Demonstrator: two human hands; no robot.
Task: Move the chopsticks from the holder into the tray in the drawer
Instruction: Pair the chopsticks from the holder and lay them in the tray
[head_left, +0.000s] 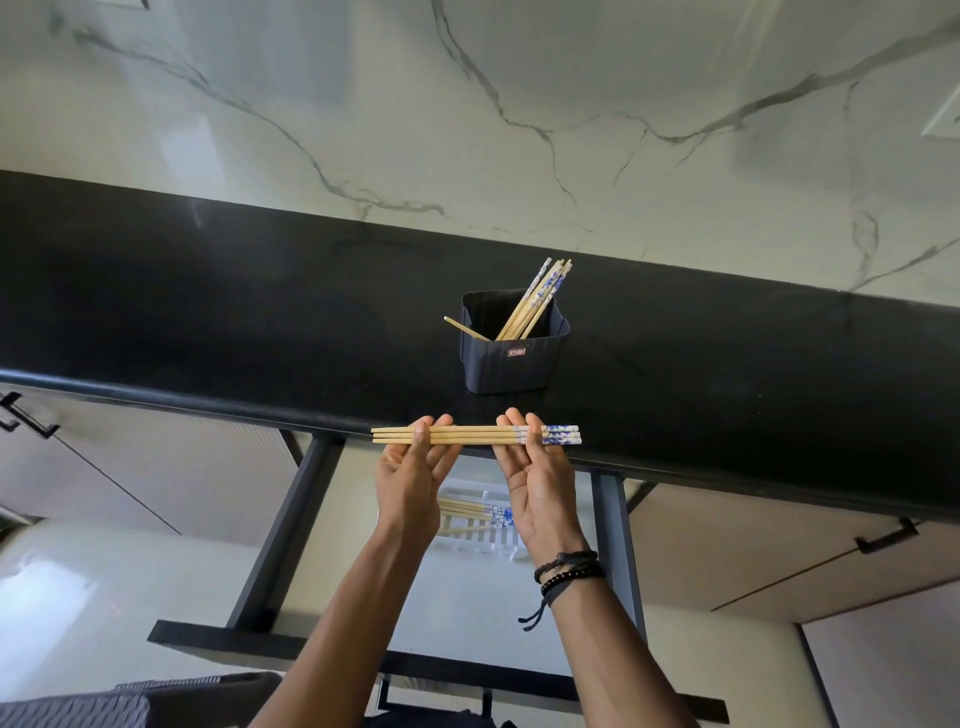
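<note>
Both hands, left hand (415, 467) & right hand (540, 478), hold 3 chopsticks (475, 435); holder (511, 358) has more; tray (483, 530) has some.

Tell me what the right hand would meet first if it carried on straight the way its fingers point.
Probably the dark holder on the black counter. The right hand points up-frame under the held chopsticks, and the holder stands just beyond them; depth is unclear.

The open black-framed drawer (291, 519) at the lower middle of the frame is clear from above on its left side. The white slotted plastic tray (478, 540) at its centre already holds blue-patterned wooden chopsticks (475, 509). The black stone counter (208, 312) overhangs the drawer's back. Both hands' forearms cross above the tray. The dark ribbed plastic holder (511, 364) stands near the counter's front edge.
</note>
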